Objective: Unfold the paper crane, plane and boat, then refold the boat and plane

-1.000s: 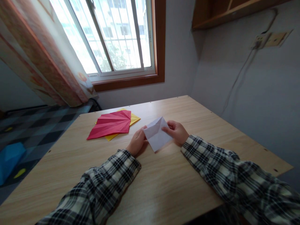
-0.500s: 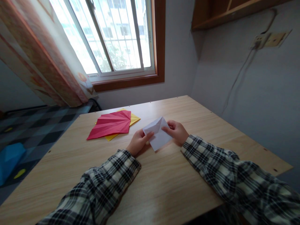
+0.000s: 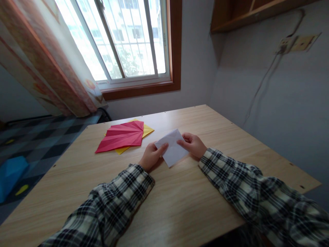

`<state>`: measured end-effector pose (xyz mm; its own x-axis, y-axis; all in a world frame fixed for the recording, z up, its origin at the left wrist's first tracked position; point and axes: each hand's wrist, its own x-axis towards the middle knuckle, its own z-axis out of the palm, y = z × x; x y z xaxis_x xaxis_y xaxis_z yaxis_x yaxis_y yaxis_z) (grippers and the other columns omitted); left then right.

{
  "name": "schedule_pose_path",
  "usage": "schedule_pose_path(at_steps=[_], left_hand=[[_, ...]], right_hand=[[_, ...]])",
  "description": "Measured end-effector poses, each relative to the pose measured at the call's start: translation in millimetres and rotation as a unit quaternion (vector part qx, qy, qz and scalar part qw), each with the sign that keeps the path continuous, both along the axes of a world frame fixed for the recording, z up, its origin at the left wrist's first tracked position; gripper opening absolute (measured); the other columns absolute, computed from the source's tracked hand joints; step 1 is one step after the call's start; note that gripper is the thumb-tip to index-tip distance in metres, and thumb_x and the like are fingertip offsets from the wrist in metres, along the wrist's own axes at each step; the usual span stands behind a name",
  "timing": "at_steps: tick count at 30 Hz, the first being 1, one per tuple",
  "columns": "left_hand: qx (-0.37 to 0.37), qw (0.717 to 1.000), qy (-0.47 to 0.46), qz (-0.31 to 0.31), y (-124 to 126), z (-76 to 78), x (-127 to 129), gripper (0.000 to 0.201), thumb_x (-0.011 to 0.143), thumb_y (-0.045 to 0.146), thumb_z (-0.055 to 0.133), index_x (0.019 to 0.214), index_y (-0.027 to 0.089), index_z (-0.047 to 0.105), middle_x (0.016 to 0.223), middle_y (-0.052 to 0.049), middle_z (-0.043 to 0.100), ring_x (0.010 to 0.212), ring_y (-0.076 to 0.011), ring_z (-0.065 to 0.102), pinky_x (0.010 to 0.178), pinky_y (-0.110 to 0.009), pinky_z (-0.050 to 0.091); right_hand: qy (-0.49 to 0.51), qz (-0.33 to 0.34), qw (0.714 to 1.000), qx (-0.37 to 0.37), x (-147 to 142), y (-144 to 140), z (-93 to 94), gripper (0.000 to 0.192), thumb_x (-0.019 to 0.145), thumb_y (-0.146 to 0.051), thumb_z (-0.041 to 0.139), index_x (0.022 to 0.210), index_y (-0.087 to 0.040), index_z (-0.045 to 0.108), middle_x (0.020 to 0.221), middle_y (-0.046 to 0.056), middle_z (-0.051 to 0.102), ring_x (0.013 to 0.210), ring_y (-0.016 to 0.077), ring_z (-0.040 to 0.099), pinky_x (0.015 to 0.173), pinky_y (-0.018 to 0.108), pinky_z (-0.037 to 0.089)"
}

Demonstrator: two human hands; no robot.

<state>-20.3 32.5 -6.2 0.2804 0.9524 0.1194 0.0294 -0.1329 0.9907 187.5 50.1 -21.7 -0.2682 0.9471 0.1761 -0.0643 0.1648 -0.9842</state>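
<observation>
Folded white paper sheet (image 3: 172, 150) lies on light wooden desk (image 3: 180, 206), between both hands. Left hand (image 3: 151, 156) fingers pinch its left edge; right hand (image 3: 194, 145) fingers its right edge

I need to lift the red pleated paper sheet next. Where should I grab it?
Take the red pleated paper sheet at its long pointed corner nearest the table's left edge, coming from the left. That tip lies on bare wooden table, clear of the yellow paper sheet beneath, and both hands are on the white folded paper.
</observation>
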Motion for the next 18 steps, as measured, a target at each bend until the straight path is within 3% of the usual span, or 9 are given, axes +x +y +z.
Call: schedule_pose_path(at_steps=[9,18], left_hand=[[0.005,1.000,-0.015,0.025,1.9,-5.6,-1.0,0.041,0.080,0.051,0.072,0.090,0.012,0.069,0.083,-0.006,0.072,0.076,-0.0191,0.064,0.072,-0.032,0.051],[0.012,0.999,-0.024,0.023,3.8,-5.6,1.5,0.038,0.078,0.050,0.074,0.086,0.014,0.064,0.075,-0.001,0.065,0.066,-0.0143,0.055,0.061,-0.027,0.045]], right_hand=[[-0.026,-0.006,0.999,0.021,1.7,1.3,0.2,0.043,0.074,-0.062,0.071,0.083,-0.021,0.065,0.076,0.002,0.069,0.067,0.0168,0.060,0.060,0.030,0.048],[-0.061,-0.034,0.996,0.055,2.0,6.7,-8.3,0.039,0.077,-0.059,0.069,0.077,-0.020,0.063,0.070,0.001,0.064,0.064,0.0156,0.055,0.057,0.027,0.042]])
